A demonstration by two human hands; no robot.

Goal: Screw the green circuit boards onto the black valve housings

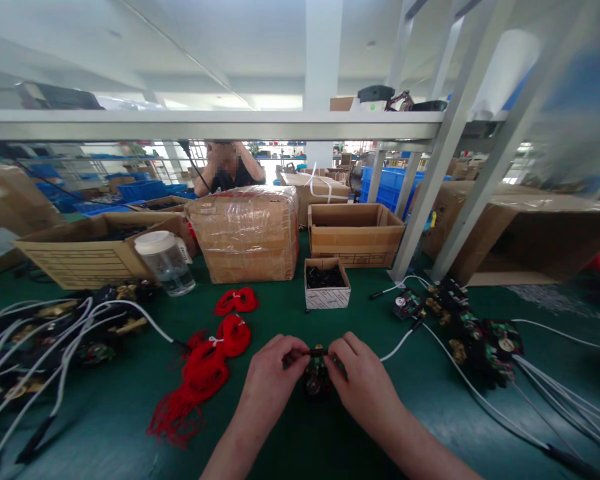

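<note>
Thumb and fingers of my left hand (275, 370) pinch one end of a small dark bar-shaped part (317, 352). My right hand (357, 370) pinches its other end. Just below the bar, between my hands, sits a small black assembly with a green circuit board (316, 383); whether the bar is joined to it I cannot tell. Beyond my hands stands a small white carton (327, 297) of little black parts. Bundles of red cord (205, 367) lie left of my left hand.
Similar assemblies with white cables are heaped at left (85, 333) and right (485, 340). A lidded plastic jar (167, 267), a taped cardboard box (250, 237) and an open box (355, 243) stand behind. Metal shelf posts (433, 173) rise at right. Another person (230, 167) is across the bench.
</note>
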